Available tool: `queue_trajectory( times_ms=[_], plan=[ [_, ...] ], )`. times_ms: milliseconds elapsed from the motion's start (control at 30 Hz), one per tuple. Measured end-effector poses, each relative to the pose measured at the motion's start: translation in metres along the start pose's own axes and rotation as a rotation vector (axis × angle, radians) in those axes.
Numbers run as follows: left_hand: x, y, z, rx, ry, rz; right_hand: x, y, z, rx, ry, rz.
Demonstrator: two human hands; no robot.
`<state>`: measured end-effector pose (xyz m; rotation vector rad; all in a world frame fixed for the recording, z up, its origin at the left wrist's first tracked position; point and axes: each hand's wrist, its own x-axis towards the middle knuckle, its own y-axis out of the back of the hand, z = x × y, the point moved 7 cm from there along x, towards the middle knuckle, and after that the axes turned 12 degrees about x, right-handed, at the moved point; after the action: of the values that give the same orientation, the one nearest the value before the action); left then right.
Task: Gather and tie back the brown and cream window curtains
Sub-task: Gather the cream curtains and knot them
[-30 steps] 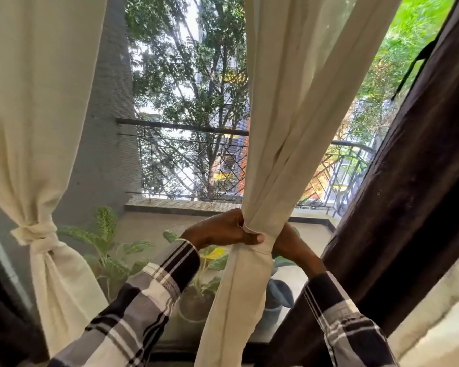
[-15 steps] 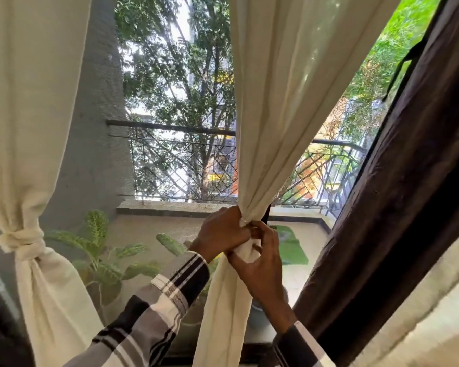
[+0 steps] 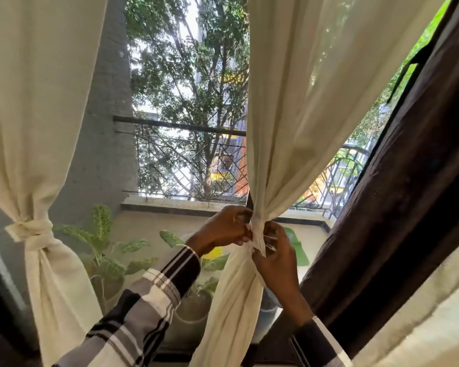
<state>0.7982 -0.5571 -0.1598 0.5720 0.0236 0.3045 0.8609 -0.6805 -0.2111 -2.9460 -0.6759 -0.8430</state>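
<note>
Head view: both hands, left hand (image 3: 224, 229) and right hand (image 3: 277, 256), pinch the cream curtain (image 3: 297, 102) tight; brown curtain (image 3: 414, 186) hangs close beside the right hand.

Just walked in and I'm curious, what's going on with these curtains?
A person is tying back the middle cream curtain. Both the left hand and right hand pinch its gathered waist, working on the tie. The left cream curtain is already knotted, while the brown curtain hangs loose, untied.
</note>
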Motion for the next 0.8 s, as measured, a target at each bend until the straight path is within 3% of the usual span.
queue_trajectory(
  times_ms=[133,267,500,600,800],
  plan=[
    [0.006,0.008,-0.008,0.046,-0.063,0.101,0.009,0.011,-0.003,0.05,-0.049,-0.118],
    [0.011,0.002,-0.003,0.054,-0.215,0.027,0.013,0.026,0.002,0.236,-0.173,-0.281],
    [0.02,0.006,-0.002,0.093,-0.216,0.28,0.0,0.045,0.038,-0.066,-0.266,-0.021],
    [0.025,0.006,-0.008,0.069,-0.194,0.319,-0.009,0.044,0.046,-0.009,-0.318,-0.045],
    [0.024,0.001,-0.007,0.061,-0.202,0.214,-0.007,0.052,0.014,0.186,-0.304,-0.137]
  ],
)
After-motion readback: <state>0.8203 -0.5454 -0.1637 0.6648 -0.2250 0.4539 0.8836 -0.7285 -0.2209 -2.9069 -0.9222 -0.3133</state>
